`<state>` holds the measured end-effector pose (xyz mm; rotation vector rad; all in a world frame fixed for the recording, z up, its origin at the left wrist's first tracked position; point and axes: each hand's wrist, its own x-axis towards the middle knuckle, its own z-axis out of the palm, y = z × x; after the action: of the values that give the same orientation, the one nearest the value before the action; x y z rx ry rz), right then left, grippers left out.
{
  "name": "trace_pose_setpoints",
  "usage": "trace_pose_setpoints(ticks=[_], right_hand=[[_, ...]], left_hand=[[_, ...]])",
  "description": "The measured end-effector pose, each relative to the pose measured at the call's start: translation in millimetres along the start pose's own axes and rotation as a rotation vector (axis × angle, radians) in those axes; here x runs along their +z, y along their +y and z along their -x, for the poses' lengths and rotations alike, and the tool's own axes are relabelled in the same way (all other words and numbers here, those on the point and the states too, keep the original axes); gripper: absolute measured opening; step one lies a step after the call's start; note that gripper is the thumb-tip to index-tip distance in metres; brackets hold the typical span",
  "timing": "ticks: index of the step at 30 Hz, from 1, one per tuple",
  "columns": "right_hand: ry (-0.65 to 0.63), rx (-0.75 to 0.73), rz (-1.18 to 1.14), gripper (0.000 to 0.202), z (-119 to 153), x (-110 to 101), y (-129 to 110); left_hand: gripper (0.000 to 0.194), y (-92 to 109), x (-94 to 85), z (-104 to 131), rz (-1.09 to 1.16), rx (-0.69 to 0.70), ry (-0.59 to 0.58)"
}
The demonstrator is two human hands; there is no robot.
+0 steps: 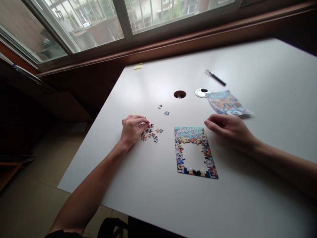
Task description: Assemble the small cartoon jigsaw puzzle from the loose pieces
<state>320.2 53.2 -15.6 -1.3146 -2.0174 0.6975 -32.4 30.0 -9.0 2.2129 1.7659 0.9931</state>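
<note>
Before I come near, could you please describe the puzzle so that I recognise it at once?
On the white table, look between the left hand and the right hand. The puzzle lies flat there, closer to the right hand. Unlike the loose pieces by the left hand and the sheet beyond the right hand, it is a joined border around a bare middle.

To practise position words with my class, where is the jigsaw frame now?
In the head view, the jigsaw frame lies right of centre on the white table, loose pieces to its left, the right hand near its upper right corner.
</note>
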Motion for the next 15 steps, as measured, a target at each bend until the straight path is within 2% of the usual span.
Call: trace_pose_setpoints(ticks=[2,3,8,11,15], right_hand=[[-0.001,0.0,0.002,0.032,0.2,-0.8,-0.4],[-0.003,0.0,0.004,0.031,0.3,-1.2,-0.9],[-0.005,-0.001,0.005,0.032,0.9,-2.2,-3.1],[0.0,-0.003,0.011,0.032,1.0,-2.0,-1.8],[-0.006,-0.007,0.021,0.032,1.5,-2.3,0.2]], left_hand=[[0.009,-2.4,-8.2,-2.5,-0.106,-0.016,0.035],[0.011,-5.5,-14.8,-4.5,-0.103,0.002,0.004],[0.013,-23.4,-47.7,-11.7,-0.044,0.18,-0.27],[0.014,-21.7,-54.2,-10.6,-0.025,0.237,-0.394],[0.019,-11.6,-53.7,-7.9,-0.025,0.303,-0.464]])
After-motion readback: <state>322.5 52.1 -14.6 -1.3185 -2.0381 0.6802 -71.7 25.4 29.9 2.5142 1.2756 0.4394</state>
